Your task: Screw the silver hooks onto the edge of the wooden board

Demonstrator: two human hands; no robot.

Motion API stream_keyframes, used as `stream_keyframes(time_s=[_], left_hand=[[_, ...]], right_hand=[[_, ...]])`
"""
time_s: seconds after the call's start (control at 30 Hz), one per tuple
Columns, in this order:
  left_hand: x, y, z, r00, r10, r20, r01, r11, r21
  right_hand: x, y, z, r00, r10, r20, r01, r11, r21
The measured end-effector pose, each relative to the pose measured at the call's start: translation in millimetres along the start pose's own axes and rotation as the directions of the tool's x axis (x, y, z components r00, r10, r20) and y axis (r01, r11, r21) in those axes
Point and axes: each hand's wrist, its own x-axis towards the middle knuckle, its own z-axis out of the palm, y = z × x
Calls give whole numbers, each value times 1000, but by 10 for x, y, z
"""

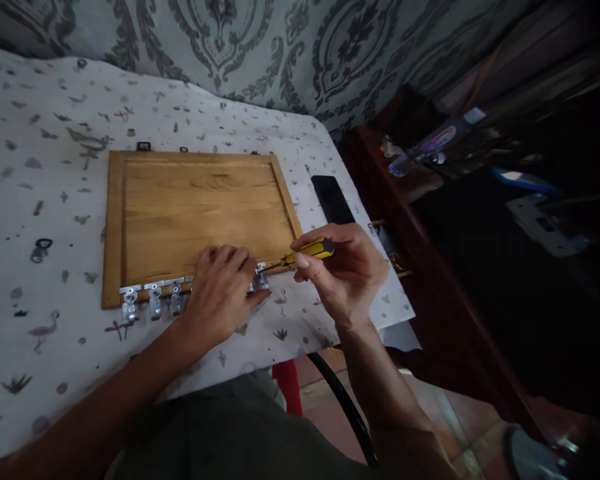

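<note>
A wooden cabinet door (205, 207) with a raised frame lies flat on the patterned tablecloth. Along its near edge sits a row of several silver metal hinges (155, 300). My left hand (220, 287) is curled over that edge, its fingers bent and its thumb against the hinge at the right end (261, 277); it covers part of the row. Between the fingertips of my right hand (347, 267) is a yellow and black screwdriver (313, 251). The shaft points left, and its tip meets the right-end hinge.
A black phone (333, 200) lies right of the door. Small dark metal pieces (143, 146) are behind it, and another dark piece (42, 249) lies left. On dark furniture at right are a plastic bottle (437, 141), a blue-handled object (525, 180) and a metal plate (547, 223).
</note>
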Motion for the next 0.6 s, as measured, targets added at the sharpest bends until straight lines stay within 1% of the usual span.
stream_keyframes(time_s=[0.07,0.13,0.2,0.3,0.37,0.47,0.6], left_hand=[[2,1,1,1000,1,-4,-1,1000,-7],[5,2,-1,1000,1,2,-1,1000,0],[7,1,-5,1000,-1,9,0,1000,11],[8,1,-14,1000,-10,16,10,1000,17],[8,4,-21,1000,-12,20,11,1000,15],[11,10,-33,1000,-9,15,9,1000,12],[18,17,-46,1000,-12,18,11,999,32]], right_hand=[[0,-23,-23,994,-30,105,29,1000,6],[18,-50,-42,977,-38,211,35,999,14],[51,-76,-51,964,-31,264,27,999,19],[94,-96,-37,972,1,237,-13,999,48],[99,-98,-7,979,66,194,-84,993,84],[80,-99,52,972,169,161,-193,970,148],[80,-124,77,966,218,138,-239,957,162]])
